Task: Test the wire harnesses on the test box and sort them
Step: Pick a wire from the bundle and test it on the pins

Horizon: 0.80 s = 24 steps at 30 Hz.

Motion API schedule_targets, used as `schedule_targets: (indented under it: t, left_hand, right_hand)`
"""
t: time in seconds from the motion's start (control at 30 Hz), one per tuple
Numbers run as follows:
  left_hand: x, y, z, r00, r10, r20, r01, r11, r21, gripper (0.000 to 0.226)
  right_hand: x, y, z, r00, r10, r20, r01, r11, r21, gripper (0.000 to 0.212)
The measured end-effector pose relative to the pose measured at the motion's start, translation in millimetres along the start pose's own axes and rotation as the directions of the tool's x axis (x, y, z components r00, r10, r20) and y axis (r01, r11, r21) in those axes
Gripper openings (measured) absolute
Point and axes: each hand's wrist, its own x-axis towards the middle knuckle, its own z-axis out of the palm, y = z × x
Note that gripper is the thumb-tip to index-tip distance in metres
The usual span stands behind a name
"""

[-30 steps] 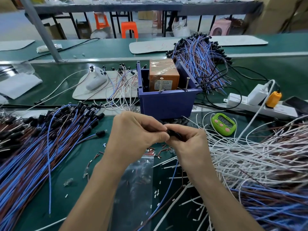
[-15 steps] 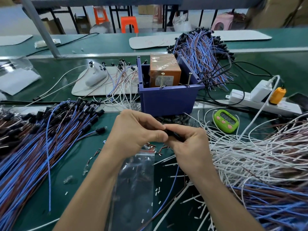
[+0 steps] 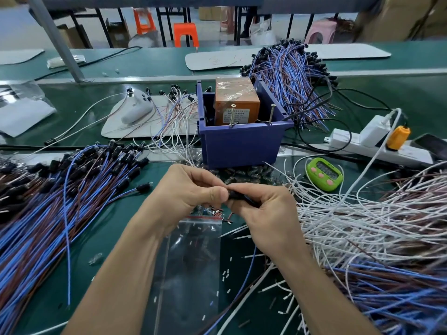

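Note:
My left hand and my right hand meet in front of the blue bin, both pinching the black connector of one wire harness. Its blue and brown wires trail down under my right wrist. The orange test box stands inside the blue bin, with two screws sticking up at the bin's front rim. A pile of blue and brown harnesses lies at the left. Another harness bundle lies behind the bin.
White wires and more harnesses cover the right side. A green timer, a white power strip and a phone sit to the right. A clear zip bag lies below my hands. A white controller rests on a mat.
Both hands stay together on the connector with only small finger movement. The view has shifted slightly.

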Motion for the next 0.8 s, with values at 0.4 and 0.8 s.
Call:
schedule_targets:
  t: [0.4,0.8]
  left_hand:
    - [0.4,-1.5,5.4,0.997,0.014,-0.082,-0.008,0.997,0.079,0.022]
    - [-1.6,6.1,44.8,0.988,0.058,0.143,-0.083,0.981,0.177,0.035]
  right_hand:
    - [-0.1,5.1,-0.5,1.0,-0.01,-0.01,0.01,1.0,-0.002,0.024]
    - [20.8,-22.1,-25.1,0.946,0.095,-0.31,0.104,0.818,0.566,0.016]
